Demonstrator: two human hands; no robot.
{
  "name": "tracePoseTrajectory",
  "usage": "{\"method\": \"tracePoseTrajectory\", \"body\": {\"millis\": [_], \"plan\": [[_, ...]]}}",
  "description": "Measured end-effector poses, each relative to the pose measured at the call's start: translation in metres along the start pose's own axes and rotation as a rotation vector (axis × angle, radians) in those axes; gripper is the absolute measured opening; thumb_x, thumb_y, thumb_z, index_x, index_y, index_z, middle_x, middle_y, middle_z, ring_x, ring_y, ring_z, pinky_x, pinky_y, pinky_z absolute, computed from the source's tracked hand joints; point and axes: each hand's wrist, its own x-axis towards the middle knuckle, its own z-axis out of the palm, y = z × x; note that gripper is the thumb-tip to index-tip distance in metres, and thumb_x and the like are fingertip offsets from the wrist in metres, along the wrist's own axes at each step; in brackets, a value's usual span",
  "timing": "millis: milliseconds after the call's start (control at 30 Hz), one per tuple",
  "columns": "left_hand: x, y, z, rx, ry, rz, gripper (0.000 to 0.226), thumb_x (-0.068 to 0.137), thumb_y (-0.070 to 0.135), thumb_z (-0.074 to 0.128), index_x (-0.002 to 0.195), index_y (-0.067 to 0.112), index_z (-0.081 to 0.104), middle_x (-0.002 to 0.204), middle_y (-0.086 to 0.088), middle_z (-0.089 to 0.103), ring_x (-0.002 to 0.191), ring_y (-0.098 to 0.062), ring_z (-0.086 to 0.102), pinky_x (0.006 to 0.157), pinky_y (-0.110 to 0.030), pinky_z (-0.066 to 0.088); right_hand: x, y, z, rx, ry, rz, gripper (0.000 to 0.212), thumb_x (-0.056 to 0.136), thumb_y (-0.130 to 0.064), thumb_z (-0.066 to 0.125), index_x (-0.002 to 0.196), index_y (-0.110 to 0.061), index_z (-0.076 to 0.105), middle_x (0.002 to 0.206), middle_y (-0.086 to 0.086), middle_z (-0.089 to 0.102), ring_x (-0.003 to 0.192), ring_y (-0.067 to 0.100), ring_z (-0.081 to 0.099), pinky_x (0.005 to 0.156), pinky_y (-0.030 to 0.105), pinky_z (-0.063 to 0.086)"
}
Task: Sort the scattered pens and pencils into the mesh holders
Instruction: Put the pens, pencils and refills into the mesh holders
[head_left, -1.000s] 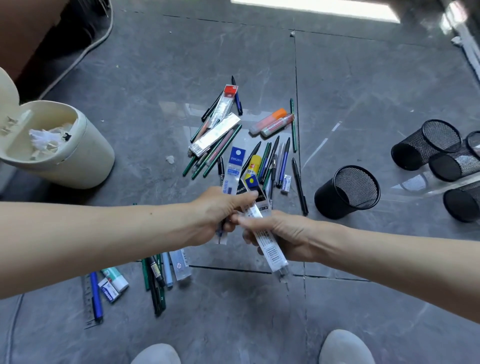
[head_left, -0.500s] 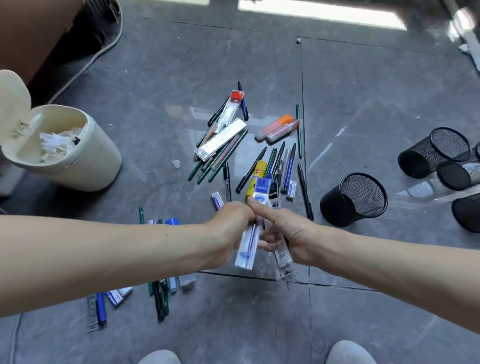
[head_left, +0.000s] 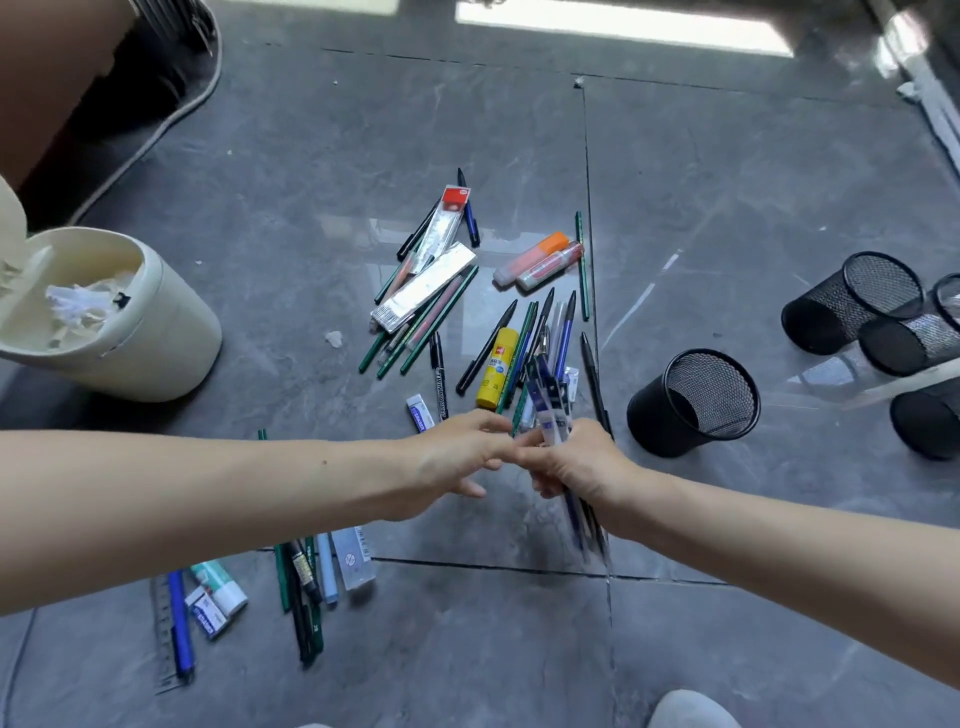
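Observation:
My right hand (head_left: 576, 462) grips a bunch of clear pen packs (head_left: 548, 400) with blue printed tops, held upright and blurred by motion. My left hand (head_left: 462, 452) sits just left of it, fingers spread, its fingertips touching the bunch and holding nothing. Beyond my hands a pile of pens and green pencils (head_left: 524, 338) lies on the grey floor, with a yellow glue stick (head_left: 496, 366). A second heap of pens and pencils (head_left: 304, 587) lies under my left forearm. One black mesh holder (head_left: 693, 402) stands upright to the right of my hands.
Three more mesh holders (head_left: 852, 301) lie tipped at the right edge. A cream waste bin (head_left: 109, 317) with an open lid stands at the left. Orange and red highlighters (head_left: 540, 260) and flat packs (head_left: 423, 288) lie further out. A shoe tip (head_left: 691, 709) shows at the bottom.
My left hand has let go of the blue-topped pack and opened. The packs are now gathered upright in my right hand, which has shifted slightly right.

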Motion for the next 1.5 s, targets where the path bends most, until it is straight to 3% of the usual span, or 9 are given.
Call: {"method": "tracePoseTrajectory", "body": {"millis": [233,333,433,600,867,1067,1200,1367,1500], "plan": [[0.008,0.005,0.019,0.105,0.100,0.418,0.086,0.085,0.023,0.068,0.136,0.053,0.007,0.100,0.000,0.055,0.072,0.003,0.060,0.070,-0.011,0.044,-0.002,0.003,-0.005,-0.421,0.102,-0.247,0.025,0.079,-0.001,0.051,0.071,-0.021,0.064,0.071,0.005,0.066,0.069,0.018,0.059,0.066,0.036,0.050],[0.005,0.007,0.019,0.385,0.275,0.698,0.087,0.085,0.032,0.067,0.133,0.062,0.001,0.110,0.003,0.053,0.095,-0.007,0.058,0.083,-0.023,0.046,0.002,0.009,-0.013,-0.633,0.243,-0.494,0.005,0.088,-0.017,0.057,0.086,-0.017,0.062,0.094,0.003,0.060,0.092,0.022,0.051,0.081,0.039,0.044],[0.007,0.013,0.017,0.688,0.361,0.976,0.074,0.087,0.043,0.052,0.141,0.052,0.003,0.134,0.001,0.038,0.107,-0.012,0.047,0.085,-0.035,0.048,0.002,0.013,-0.017,-0.525,0.340,-0.606,0.025,0.084,-0.037,0.054,0.106,-0.027,0.052,0.106,-0.001,0.046,0.100,0.018,0.037,0.086,0.034,0.035],[0.027,0.007,0.024,0.847,0.185,0.911,0.056,0.095,0.024,0.050,0.143,0.038,0.024,0.142,0.011,0.021,0.117,-0.010,0.044,0.083,-0.022,0.042,0.012,0.027,-0.024,-0.596,0.186,-0.440,0.044,0.079,-0.019,0.057,0.121,-0.022,0.044,0.124,-0.001,0.046,0.105,0.026,0.056,0.080,0.046,0.050],[0.036,0.005,0.023,0.674,0.101,1.011,0.041,0.090,0.012,0.053,0.122,0.027,0.031,0.130,0.007,0.032,0.123,-0.007,0.037,0.099,-0.011,0.032,0.011,0.025,-0.024,-0.489,0.236,-0.510,0.034,0.075,-0.013,0.065,0.109,-0.016,0.058,0.106,0.000,0.057,0.097,0.015,0.057,0.082,0.040,0.050],[0.036,-0.004,0.016,0.596,0.062,0.845,0.065,0.093,0.022,0.046,0.138,0.047,0.007,0.131,0.011,0.032,0.113,0.020,0.040,0.093,0.005,0.026,0.009,0.025,-0.018,-0.524,0.293,-0.521,0.029,0.076,-0.007,0.063,0.104,-0.016,0.061,0.095,-0.003,0.059,0.095,0.022,0.055,0.077,0.036,0.047],[0.034,-0.005,0.010,0.648,0.049,0.770,0.076,0.094,0.010,0.038,0.141,0.051,-0.005,0.144,0.001,0.038,0.121,0.008,0.037,0.104,-0.012,0.027,0.001,0.016,-0.017,-0.415,0.280,-0.542,0.029,0.075,-0.007,0.069,0.077,-0.032,0.056,0.071,-0.024,0.058,0.077,0.016,0.056,0.067,0.036,0.048],[0.024,0.034,0.015,0.632,0.155,0.895,0.084,0.090,0.001,0.035,0.138,0.050,-0.014,0.099,-0.003,0.065,0.084,-0.014,0.059,0.083,-0.026,0.047,-0.008,-0.025,-0.032,-0.390,0.352,-0.648,0.017,0.075,-0.007,0.068,0.065,-0.016,0.057,0.062,0.011,0.062,0.057,0.018,0.055,0.052,0.026,0.040],[0.027,0.083,0.018,0.567,0.309,0.938,0.079,0.092,0.004,0.038,0.148,0.026,-0.013,0.089,-0.017,0.066,0.076,-0.029,0.061,0.077,-0.045,0.050,-0.015,-0.067,-0.059,-0.403,0.463,-0.708,0.014,0.074,-0.003,0.065,0.068,-0.016,0.061,0.057,0.007,0.059,0.057,0.013,0.050,0.056,0.029,0.041]]}}
